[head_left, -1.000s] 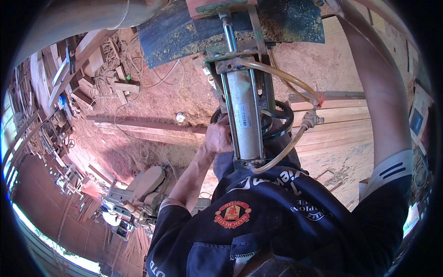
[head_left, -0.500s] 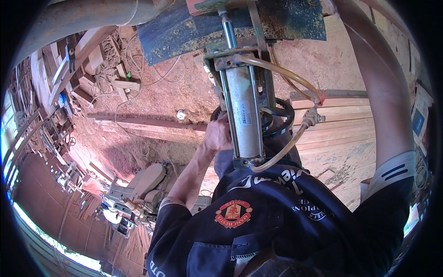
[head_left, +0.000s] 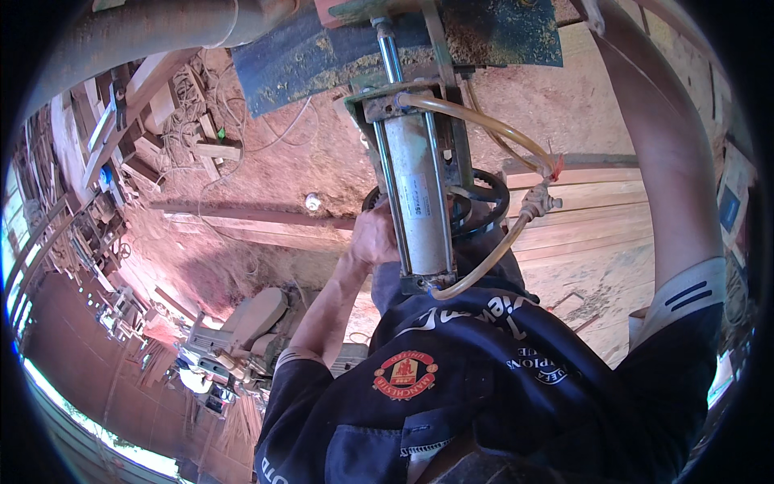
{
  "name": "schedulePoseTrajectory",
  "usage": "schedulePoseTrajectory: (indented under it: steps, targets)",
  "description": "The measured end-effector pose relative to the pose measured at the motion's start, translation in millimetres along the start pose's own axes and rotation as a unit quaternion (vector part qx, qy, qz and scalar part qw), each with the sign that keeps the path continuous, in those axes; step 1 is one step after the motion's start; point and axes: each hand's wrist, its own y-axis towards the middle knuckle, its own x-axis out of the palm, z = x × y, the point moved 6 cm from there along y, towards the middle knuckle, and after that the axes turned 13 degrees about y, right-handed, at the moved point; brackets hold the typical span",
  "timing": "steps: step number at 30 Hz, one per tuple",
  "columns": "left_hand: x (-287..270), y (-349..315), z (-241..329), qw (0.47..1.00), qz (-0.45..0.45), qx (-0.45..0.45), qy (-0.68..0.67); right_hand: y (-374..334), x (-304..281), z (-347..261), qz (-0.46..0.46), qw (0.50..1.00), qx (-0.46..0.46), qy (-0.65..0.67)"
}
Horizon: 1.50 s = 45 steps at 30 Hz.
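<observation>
A silver pneumatic cylinder [head_left: 417,194] with rods along its sides stands in front of my body. Beside its lower left, my left hand [head_left: 375,235] is closed at the rim of a black handwheel [head_left: 501,202], which sits behind the cylinder. Some of those fingers are hidden by the cylinder. My right arm [head_left: 665,137] stretches up along the right side. The right hand [head_left: 595,14] is mostly cut off at the top edge, so its fingers cannot be made out. A shiny piston rod [head_left: 389,55] runs from the cylinder to a plate at the top.
Amber air hoses [head_left: 492,121] loop right of the cylinder to a fitting [head_left: 538,202]. A dark, sawdust-covered sheet [head_left: 302,60] lies beyond. Long boards [head_left: 588,214] are stacked at right; a beam [head_left: 258,228] lies at left. Scrap wood [head_left: 218,149] and a machine [head_left: 258,319] stand farther left.
The whole view has shifted slightly, so the cylinder and left hand sit a little further left. The left hand stays at the handwheel; the right arm remains stretched upward.
</observation>
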Motion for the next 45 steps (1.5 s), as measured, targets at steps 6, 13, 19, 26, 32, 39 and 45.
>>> schedulePoseTrajectory:
  steps: [6, 13, 19, 26, 32, 39, 45]
  targets:
    - [-11.0, 3.4, 13.8, 0.995, -0.002, 0.056, 0.086, -0.1, -1.6, -2.4, -0.046, 0.999, -0.01, -0.005]
    - [-10.4, 5.3, 12.6, 0.993, -0.024, 0.007, 0.113, 1.6, 9.2, 7.2, 0.014, 0.997, -0.024, -0.071]
    - [-11.8, 5.1, 9.6, 0.994, -0.017, 0.038, 0.097, -3.3, 1.7, 14.2, 0.023, 0.995, 0.007, 0.096]
    - [-8.6, 3.3, 10.3, 0.988, 0.005, 0.066, 0.138, -2.7, -22.2, -5.0, 0.047, 0.985, -0.008, 0.165]
    - [-8.3, 3.4, 7.7, 0.99, 0.002, 0.038, 0.138, -4.2, -38.1, -24.6, 0.226, 0.945, 0.068, 0.226]
    - [-7.8, 1.9, 10.5, 0.99, -0.008, 0.018, 0.142, -5.6, -33.7, -18.9, 0.094, 0.984, -0.088, 0.126]
    - [-7.5, 2.4, 13.0, 0.99, -0.001, 0.002, 0.14, -8.7, -22.2, -18.1, 0.106, 0.984, -0.094, 0.109]
